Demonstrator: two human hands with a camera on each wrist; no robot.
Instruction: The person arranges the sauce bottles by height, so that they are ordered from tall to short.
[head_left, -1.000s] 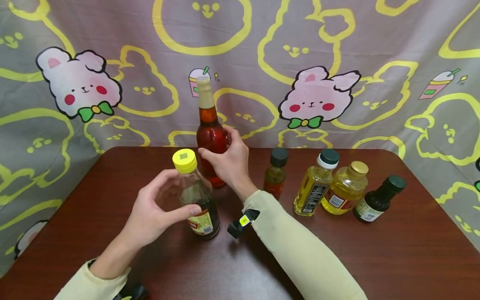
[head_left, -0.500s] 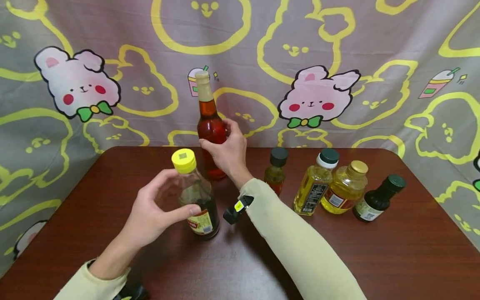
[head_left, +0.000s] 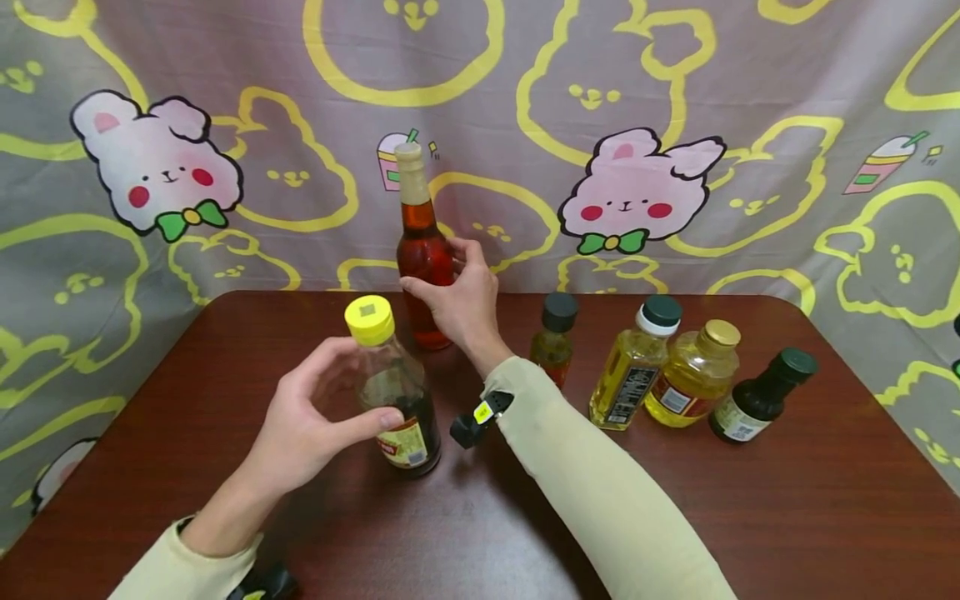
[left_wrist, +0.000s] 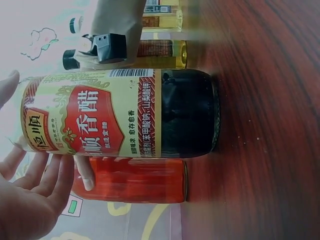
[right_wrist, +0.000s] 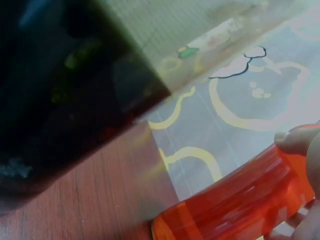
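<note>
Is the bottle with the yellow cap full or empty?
Partly full: dark liquid fills the lower part of the bottle, while the part above looks clear.

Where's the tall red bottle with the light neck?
In the head view, the red bottle is left of centre, in the right hand, behind the clear, yellow-capped bottle of dark liquid.

A labelled, yellow-capped bottle [head_left: 397,387] of dark liquid is upright before a taller upright red bottle [head_left: 422,250].
</note>
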